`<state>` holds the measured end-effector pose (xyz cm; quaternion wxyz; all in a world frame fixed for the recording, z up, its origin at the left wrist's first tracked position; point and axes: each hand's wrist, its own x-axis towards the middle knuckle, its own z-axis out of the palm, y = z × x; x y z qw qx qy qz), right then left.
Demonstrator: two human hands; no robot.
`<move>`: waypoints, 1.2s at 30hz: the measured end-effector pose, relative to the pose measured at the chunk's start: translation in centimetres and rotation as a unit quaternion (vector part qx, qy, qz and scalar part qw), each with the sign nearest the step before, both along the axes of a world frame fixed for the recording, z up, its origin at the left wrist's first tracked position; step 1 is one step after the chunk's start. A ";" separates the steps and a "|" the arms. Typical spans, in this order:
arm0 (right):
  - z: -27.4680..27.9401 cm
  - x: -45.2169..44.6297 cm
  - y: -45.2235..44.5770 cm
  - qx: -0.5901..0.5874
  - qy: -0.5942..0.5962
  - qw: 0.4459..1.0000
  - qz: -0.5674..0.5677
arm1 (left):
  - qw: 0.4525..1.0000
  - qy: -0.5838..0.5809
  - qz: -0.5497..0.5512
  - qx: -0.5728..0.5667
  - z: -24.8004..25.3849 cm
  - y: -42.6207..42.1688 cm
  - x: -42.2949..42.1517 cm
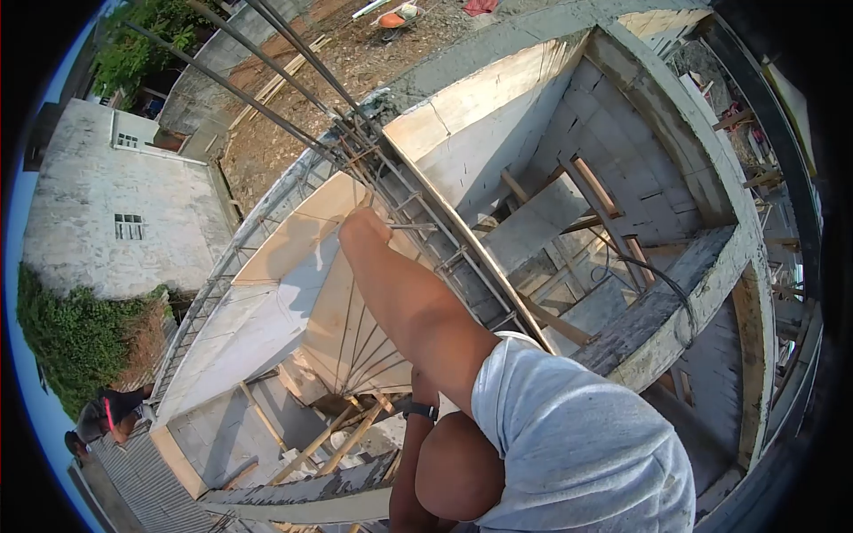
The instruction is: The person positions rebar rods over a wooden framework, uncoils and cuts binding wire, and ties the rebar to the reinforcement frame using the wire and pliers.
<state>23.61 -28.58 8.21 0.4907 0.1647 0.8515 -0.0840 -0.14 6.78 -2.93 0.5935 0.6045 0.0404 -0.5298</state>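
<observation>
My right hand (364, 227) is at the right end of the one curved plywood panel (311, 213), just left of the rebar cage (455, 259). Fingers mostly hidden, so can't tell if it's gripping; same for the left hand (424, 387). At least three bars (231, 89) jut up far-left. Right side's a roomy open bay (613, 151).

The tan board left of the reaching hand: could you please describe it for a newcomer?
From the grey sleeve at lower right, follow the bare forearm up to its hand. Just left of that hand is the tan board, above a white panel. Its face carries a shadow, while thin bars fan across the wooden board below the hand.
</observation>
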 end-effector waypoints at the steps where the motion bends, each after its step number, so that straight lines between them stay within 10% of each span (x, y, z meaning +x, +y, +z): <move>1: -2.6 0.7 0.6 -0.025 -0.036 0.999 -0.006 | 1.000 0.007 0.000 -0.001 -0.1 -0.2 -0.3; 6: -1.3 -4.3 3.6 -0.141 -0.307 0.916 -0.215 | 0.999 0.007 -0.032 0.006 1.1 -2.4 -1.2; 16: 0.6 -19.8 6.8 -0.186 -0.428 0.847 0.256 | 0.996 0.021 -0.033 0.076 6.9 -7.3 -0.4; 22: 2.9 -23.3 4.4 -0.103 -0.256 0.667 0.692 | 1.000 0.010 -0.012 0.013 4.0 -7.3 1.0; 26: 3.7 -19.2 2.8 -0.036 -0.149 0.307 0.939 | 1.000 -0.001 0.014 -0.019 5.0 -6.4 2.6; 28: 3.9 -16.3 3.6 0.043 -0.028 0.244 0.969 | 0.999 -0.022 0.015 -0.021 5.7 -5.7 3.7; 30: -1.3 -12.5 2.1 0.189 -0.018 -0.034 0.981 | 0.998 -0.027 0.034 -0.045 5.6 -4.6 4.8; 32: -3.2 -10.4 1.8 0.250 0.037 -0.182 0.950 | 0.994 -0.057 0.070 -0.065 5.4 -3.5 5.4; 36: -5.8 -10.2 2.0 0.314 0.185 -0.220 0.905 | 0.989 -0.078 0.111 -0.063 6.6 -0.7 6.8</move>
